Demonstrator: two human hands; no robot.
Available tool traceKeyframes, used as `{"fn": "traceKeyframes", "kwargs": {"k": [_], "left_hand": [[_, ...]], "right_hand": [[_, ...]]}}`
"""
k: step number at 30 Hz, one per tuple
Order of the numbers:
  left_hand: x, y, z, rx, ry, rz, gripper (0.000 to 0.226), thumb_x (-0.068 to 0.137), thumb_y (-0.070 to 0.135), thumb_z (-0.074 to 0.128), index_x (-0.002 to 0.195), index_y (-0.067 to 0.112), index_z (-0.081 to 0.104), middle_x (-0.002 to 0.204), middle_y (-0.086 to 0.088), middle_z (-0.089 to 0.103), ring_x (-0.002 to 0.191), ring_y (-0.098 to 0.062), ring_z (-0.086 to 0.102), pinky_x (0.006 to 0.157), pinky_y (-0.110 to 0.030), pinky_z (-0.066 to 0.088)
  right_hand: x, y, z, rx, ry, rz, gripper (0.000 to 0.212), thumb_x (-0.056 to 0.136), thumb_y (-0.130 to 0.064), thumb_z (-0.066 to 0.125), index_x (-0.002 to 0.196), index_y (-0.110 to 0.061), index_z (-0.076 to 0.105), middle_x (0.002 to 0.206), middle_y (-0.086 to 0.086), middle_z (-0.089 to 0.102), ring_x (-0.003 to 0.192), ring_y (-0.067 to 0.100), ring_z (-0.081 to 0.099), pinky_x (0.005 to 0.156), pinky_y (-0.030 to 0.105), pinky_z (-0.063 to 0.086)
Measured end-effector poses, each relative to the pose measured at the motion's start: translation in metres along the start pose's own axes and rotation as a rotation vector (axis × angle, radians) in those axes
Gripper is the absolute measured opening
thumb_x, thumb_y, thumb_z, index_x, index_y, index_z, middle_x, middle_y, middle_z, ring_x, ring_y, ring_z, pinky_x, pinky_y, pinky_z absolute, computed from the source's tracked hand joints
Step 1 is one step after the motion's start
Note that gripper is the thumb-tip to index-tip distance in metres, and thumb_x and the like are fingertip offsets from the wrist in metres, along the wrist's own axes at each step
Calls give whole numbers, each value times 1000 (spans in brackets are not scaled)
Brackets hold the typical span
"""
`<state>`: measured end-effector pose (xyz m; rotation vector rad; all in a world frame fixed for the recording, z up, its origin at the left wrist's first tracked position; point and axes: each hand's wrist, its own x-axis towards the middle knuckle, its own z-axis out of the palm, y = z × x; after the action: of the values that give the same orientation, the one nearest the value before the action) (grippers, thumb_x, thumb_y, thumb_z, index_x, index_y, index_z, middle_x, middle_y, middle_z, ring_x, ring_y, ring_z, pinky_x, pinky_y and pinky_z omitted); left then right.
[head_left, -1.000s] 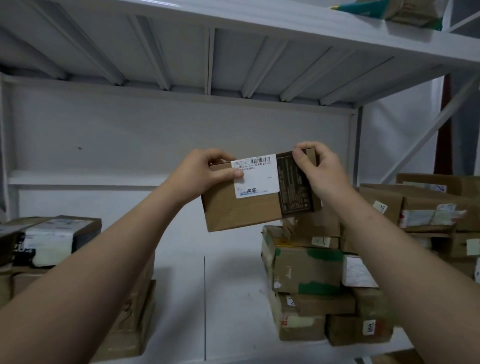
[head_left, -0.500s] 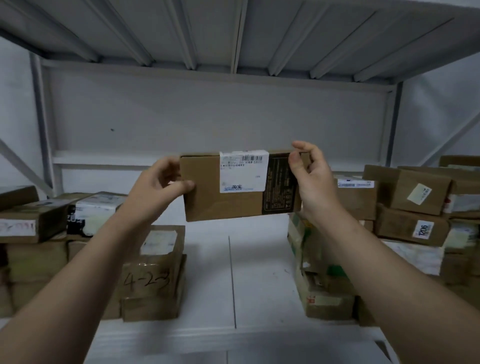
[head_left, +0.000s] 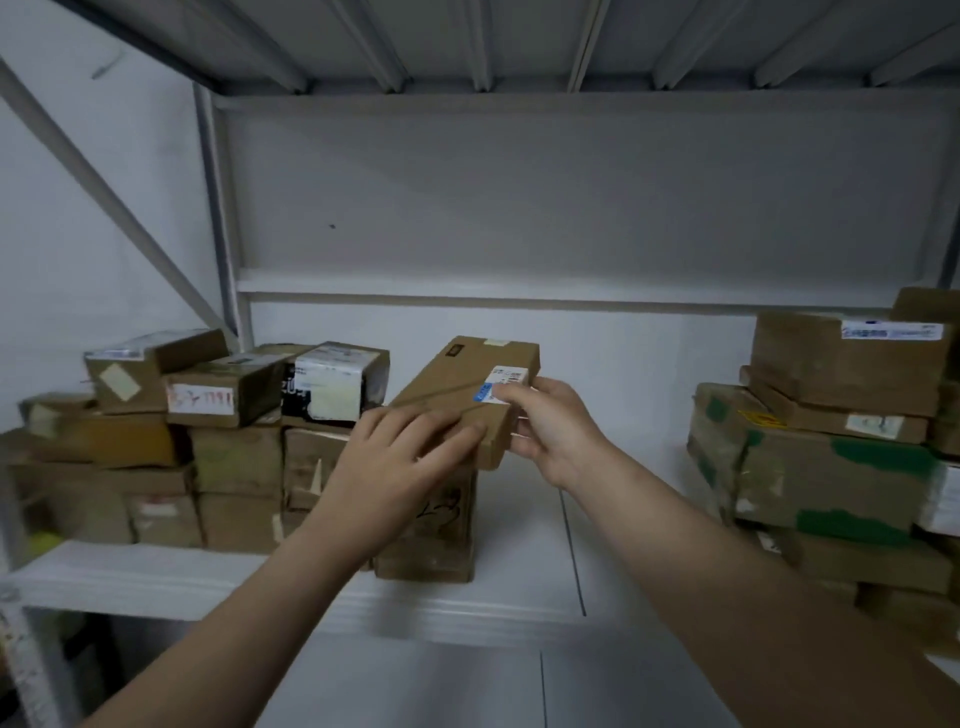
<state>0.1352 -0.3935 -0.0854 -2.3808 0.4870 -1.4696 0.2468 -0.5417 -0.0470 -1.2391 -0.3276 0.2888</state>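
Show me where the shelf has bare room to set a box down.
Bare shelf runs between the stack under the held box and the right pile, back to the wall. Left of that stack, boxes are packed tight.

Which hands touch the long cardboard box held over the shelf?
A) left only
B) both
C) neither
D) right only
B: the left hand lies flat on top of the cardboard box, and the right hand pinches its labelled edge.

white metal shelf (head_left: 493, 587) under a ribbed upper deck (head_left: 467, 41), pale wall (head_left: 519, 208) behind, diagonal brace (head_left: 104, 192) at left.
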Motion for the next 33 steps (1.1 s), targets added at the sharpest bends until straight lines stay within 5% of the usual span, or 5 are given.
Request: {"fn": "traceKeyframes", "kwargs": {"k": [4,9,17,27,33], "left_hand": [[-5,0,5,53,-126,50,40,81,12,50,118,14,65,106,-16,68,94,-32,67,82,-45,53],[-8,-4,14,90,-336,20,58,53,5,86,109,8,71,106,-18,70,90,-36,69,75,-45,57],[-12,-23,45,24,-513,-125,56,93,13,47,145,24,32,140,-2,48,128,-28,45,101,-38,34],[-15,-23,61,-3,-509,-167,42,100,47,30,134,28,44,128,3,54,114,-22,52,92,-33,36],[12,-17,60,9,-465,-142,42,99,46,33,128,20,49,125,-4,56,113,-26,52,93,-35,37]], "right_hand": [[12,21,9,-78,48,-42,31,90,-7,61,121,-9,58,107,14,69,88,23,71,64,33,60],[24,45,16,-163,115,-49,23,95,-13,58,117,-8,63,108,14,69,92,24,69,77,35,59],[24,63,16,-508,56,-153,21,94,-14,56,112,-11,67,115,3,65,110,19,59,100,41,48],[23,70,-2,-694,19,-263,18,94,-14,56,108,-14,67,89,-14,59,93,11,59,94,37,51],[22,45,-34,-995,72,-446,20,94,-19,54,111,-19,65,114,-2,64,89,7,57,81,20,44]]}}
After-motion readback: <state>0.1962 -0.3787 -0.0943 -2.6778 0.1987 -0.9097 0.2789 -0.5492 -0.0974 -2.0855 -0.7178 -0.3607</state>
